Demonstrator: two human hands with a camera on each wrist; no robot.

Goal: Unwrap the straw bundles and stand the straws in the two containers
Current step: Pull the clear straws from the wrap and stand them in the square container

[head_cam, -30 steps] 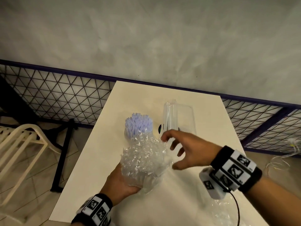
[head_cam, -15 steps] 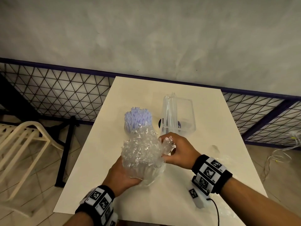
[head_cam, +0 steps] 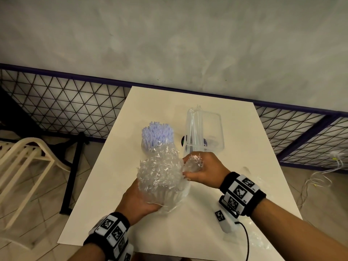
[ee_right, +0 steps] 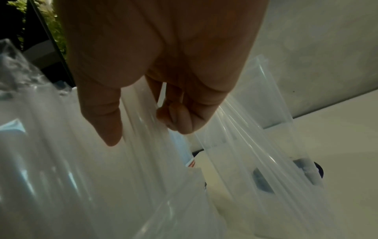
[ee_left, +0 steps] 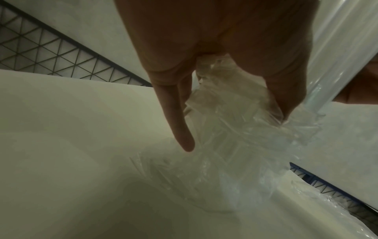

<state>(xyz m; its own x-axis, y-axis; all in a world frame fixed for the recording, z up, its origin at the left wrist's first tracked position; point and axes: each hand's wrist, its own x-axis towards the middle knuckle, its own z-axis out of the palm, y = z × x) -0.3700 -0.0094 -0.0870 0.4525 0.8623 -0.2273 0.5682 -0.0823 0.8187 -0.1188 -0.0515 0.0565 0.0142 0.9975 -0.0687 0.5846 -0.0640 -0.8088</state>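
1. Head view: the left hand (head_cam: pixel 139 200) holds the bottom of a straw bundle (head_cam: pixel 160 178) in crinkled clear wrap, a little above the white tabletop (head_cam: pixel 244 147). Its fingers curl under the bundle. The right hand (head_cam: pixel 205 170) has its grip closed on a gathered piece of the wrap (head_cam: pixel 194 162) at the upper right side of the bundle. Behind the bundle stands a container full of pale purple straws (head_cam: pixel 157 134), upright. To its right stands a clear container (head_cam: pixel 205 132) with only a few clear straws leaning inside. More loose clear plastic (head_cam: pixel 261 232) lies at the near right edge of the tabletop. A pale chair (head_cam: pixel 24 166) is on the floor at the left, and a wire mesh fence (head_cam: pixel 66 106) runs along the grey wall.

2. Left wrist view: here the palm is seen from below, which the head view does not give. The wrap (ee_left: pixel 235 129) hangs down from between thumb and fingers to the tabletop (ee_left: pixel 71 129). One finger (ee_left: pixel 180 126) points straight down and free beside the wrap. A smooth clear tube shape (ee_left: pixel 343 56) crosses the upper right corner; I cannot tell what it is.

3. Right wrist view: the fingers (ee_right: pixel 180 116) curl tight and pinch stretched clear film (ee_right: pixel 235 137), with the thumb (ee_right: pixel 104 116) beside it. The clear container (ee_right: pixel 272 100) stands behind on the tabletop (ee_right: pixel 337 129), near the hand.
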